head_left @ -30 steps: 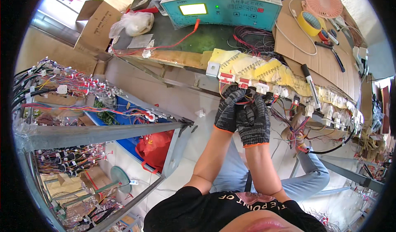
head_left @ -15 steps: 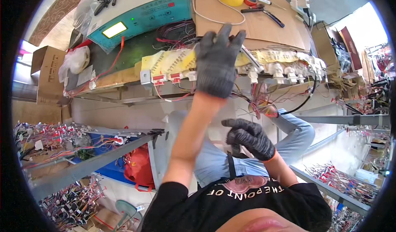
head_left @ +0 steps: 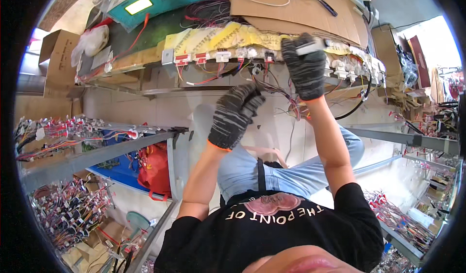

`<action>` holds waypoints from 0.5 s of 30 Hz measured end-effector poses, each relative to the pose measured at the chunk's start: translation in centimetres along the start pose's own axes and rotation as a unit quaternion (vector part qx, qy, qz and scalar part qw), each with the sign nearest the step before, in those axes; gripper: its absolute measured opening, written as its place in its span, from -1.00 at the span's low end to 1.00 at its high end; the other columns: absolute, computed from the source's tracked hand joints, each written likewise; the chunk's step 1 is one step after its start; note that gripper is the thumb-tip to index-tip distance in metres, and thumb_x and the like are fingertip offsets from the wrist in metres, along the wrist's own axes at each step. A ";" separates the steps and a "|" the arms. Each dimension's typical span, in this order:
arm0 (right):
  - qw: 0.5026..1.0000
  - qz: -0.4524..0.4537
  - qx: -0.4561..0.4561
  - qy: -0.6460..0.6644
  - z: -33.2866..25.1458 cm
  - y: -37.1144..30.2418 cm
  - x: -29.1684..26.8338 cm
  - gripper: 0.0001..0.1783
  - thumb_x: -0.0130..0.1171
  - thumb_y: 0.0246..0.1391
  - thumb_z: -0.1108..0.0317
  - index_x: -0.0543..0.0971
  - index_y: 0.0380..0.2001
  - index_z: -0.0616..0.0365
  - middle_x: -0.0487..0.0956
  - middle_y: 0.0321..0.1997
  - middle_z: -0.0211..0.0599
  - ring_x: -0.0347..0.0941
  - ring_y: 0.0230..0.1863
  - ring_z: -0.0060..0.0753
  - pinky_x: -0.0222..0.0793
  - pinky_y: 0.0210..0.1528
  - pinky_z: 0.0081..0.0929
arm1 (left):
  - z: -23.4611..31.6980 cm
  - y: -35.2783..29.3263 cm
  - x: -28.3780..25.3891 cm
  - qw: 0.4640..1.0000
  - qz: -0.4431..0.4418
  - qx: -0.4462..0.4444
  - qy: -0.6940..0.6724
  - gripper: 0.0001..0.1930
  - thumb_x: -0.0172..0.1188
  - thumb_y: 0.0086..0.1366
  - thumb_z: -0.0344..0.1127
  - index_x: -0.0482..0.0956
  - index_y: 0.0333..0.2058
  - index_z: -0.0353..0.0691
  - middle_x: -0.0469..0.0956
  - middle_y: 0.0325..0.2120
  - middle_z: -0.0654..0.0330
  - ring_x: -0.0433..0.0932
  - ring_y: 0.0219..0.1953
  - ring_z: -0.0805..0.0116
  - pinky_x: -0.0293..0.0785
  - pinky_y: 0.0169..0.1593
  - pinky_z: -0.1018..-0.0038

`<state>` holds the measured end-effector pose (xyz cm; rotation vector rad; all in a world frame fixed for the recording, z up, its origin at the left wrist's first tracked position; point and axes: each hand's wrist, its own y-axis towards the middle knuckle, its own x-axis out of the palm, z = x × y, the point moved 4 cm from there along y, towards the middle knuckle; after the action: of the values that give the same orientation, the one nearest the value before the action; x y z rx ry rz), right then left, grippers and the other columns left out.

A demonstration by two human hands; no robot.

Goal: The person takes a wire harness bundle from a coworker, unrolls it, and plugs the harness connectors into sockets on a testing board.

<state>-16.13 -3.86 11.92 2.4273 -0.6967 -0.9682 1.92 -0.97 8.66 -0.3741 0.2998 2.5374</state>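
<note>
My right hand (head_left: 307, 72), in a dark grey knitted glove, is closed around a white pen-shaped tool (head_left: 310, 47) at the bench's front edge. My left hand (head_left: 235, 114), gloved alike, hangs lower and to the left with fingers curled together. Its fingertips meet near dark wires, and whatever they pinch is hidden. Along the bench edge runs a yellow-taped strip (head_left: 213, 39) with red and white connectors (head_left: 222, 56) facing me. A bundle of thin coloured wires (head_left: 296, 107) droops below the strip, between and beyond my hands.
Behind the strip stand a teal tester with a lit screen (head_left: 139, 5) and a cardboard sheet (head_left: 301, 11) bearing pliers (head_left: 324, 5). A black cable (head_left: 365, 98) loops down at right. Metal rails (head_left: 107, 149) with heaps of wire harnesses (head_left: 73, 207) flank me; a red bag (head_left: 154, 168) sits left.
My left hand has left the strip, coming down toward me and leftward. My right hand has risen from my lap to the strip and taken hold of the white pen-shaped tool.
</note>
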 end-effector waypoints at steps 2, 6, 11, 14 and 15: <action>0.999 -0.018 0.025 -0.015 -0.1 -0.4 0.9 -0.79 0.16 -0.13 0.36 0.37 -0.66 0.19 0.38 -0.74 -0.23 0.30 -0.70 -0.27 0.17 -0.63 -0.42 | -0.9 -1.0 0.8 0.968 0.027 -0.164 -0.190 -0.67 0.19 -0.06 -0.50 0.48 -0.22 -0.29 0.45 -0.38 0.13 0.46 -0.46 0.45 0.41 -0.39 0.56; 0.996 -0.025 0.078 0.022 -0.5 -0.5 1.4 -0.78 0.17 -0.13 0.33 0.38 -0.67 0.18 0.38 -0.74 -0.22 0.31 -0.70 -0.25 0.18 -0.63 -0.42 | -1.4 -0.7 0.0 0.996 0.085 -0.010 -0.012 -0.72 0.18 -0.04 -0.49 0.51 -0.26 -0.31 0.46 -0.38 0.14 0.45 -0.47 0.47 0.40 -0.40 0.57; 1.000 -0.011 0.014 0.015 0.4 -0.3 0.3 -0.74 0.17 -0.12 0.28 0.40 -0.69 0.18 0.39 -0.75 -0.25 0.31 -0.71 -0.32 0.17 -0.63 -0.43 | -0.6 1.3 -0.1 0.949 0.182 0.193 0.171 -0.68 0.17 -0.03 -0.47 0.47 -0.21 -0.26 0.42 -0.31 0.07 0.41 -0.28 0.17 0.35 -0.20 0.37; 0.991 -0.017 0.109 0.076 -0.9 -2.1 -0.8 -0.79 0.17 -0.11 0.31 0.44 -0.64 0.19 0.41 -0.74 -0.26 0.34 -0.69 -0.34 0.20 -0.61 -0.45 | -0.9 3.0 1.0 0.969 0.107 0.124 0.186 -0.65 0.10 -0.03 -0.46 0.49 -0.18 -0.20 0.40 -0.12 0.16 0.32 -0.03 0.18 0.19 0.08 0.32; 0.995 -0.022 0.070 0.072 -1.4 -2.4 -0.7 -0.80 0.17 -0.11 0.32 0.45 -0.63 0.20 0.42 -0.74 -0.26 0.34 -0.69 -0.38 0.21 -0.61 -0.47 | 1.0 3.1 1.0 0.915 0.114 0.239 0.304 -0.68 0.10 0.01 -0.43 0.49 -0.18 -0.20 0.44 -0.21 0.14 0.35 -0.07 0.20 0.25 0.02 0.34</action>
<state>-14.83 -1.29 11.89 2.6142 -0.6844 -0.7741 -0.81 -2.77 9.73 -0.9688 1.2337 2.3826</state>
